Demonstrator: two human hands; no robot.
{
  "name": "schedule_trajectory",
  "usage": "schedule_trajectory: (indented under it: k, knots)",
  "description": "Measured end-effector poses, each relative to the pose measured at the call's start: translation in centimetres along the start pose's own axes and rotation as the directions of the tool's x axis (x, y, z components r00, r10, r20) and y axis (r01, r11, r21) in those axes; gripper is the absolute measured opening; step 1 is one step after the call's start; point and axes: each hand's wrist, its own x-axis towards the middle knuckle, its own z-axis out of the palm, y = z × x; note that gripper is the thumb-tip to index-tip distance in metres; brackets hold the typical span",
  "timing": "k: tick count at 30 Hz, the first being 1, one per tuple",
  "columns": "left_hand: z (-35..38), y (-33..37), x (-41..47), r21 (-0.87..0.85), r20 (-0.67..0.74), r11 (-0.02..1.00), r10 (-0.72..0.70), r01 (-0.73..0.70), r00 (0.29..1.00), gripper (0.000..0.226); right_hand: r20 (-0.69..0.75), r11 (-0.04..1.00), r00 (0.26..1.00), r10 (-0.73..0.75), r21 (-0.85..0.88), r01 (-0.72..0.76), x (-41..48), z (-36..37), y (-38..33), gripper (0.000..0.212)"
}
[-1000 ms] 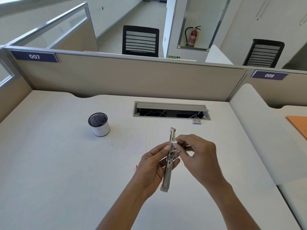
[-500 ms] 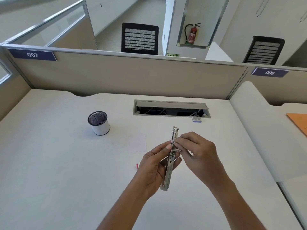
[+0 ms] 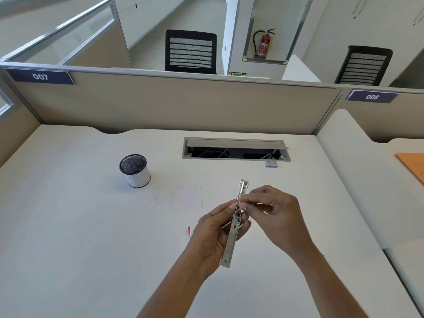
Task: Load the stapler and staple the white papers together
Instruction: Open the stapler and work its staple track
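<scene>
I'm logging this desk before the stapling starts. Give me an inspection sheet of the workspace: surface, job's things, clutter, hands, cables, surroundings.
Surface: pale desk, flat.
Job's things: metal stapler held above the desk, tip pointing away; white paper lying flat beyond the hands.
Clutter: mesh pen cup; small box by the hatch; red-and-white scrap, too small to identify.
Hands: left hand grips the stapler's lower half; right hand pinches at its middle, staples between the fingers not discernible.
Cables: pale cables inside the open hatch.
Surroundings: partition, chair, second chair, fire extinguisher, orange folder on the next desk.
</scene>
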Motion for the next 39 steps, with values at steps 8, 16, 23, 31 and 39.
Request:
schedule_trajectory:
  k: [8,16,23,31,39]
  knots:
    - [-0.1,-0.3,0.2,-0.01,-0.021,1.0,-0.015,0.015,1.0,0.027,0.0,0.98,0.991,-0.132,-0.151,0.13,-0.4,0.2,0.1,0.026]
    - [0.0,-0.3,0.3,0.024,-0.013,1.0,-0.017,0.017,1.0,0.027,0.13,0.771,0.875,0.466,0.426,-0.474,0.3,-0.1,-0.6,0.011]
    - [0.3,-0.6,0.3,0.008,-0.018,1.0,-0.025,0.025,1.0,0.025,0.206,0.549,0.74,0.641,0.551,-0.629,1.0,-0.1,-0.2,0.028]
    - [0.4,-0.9,0.4,-0.013,-0.045,0.998,-0.057,0.056,0.997,0.026,0.006,0.76,0.815,0.579,0.358,-0.542,1.6,0.2,0.2,0.031]
    - [0.6,-1.0,0.4,-0.006,-0.05,0.997,-0.072,0.072,0.996,0.025,-0.151,0.865,0.857,0.492,0.197,-0.462,2.0,0.1,0.7,0.01]
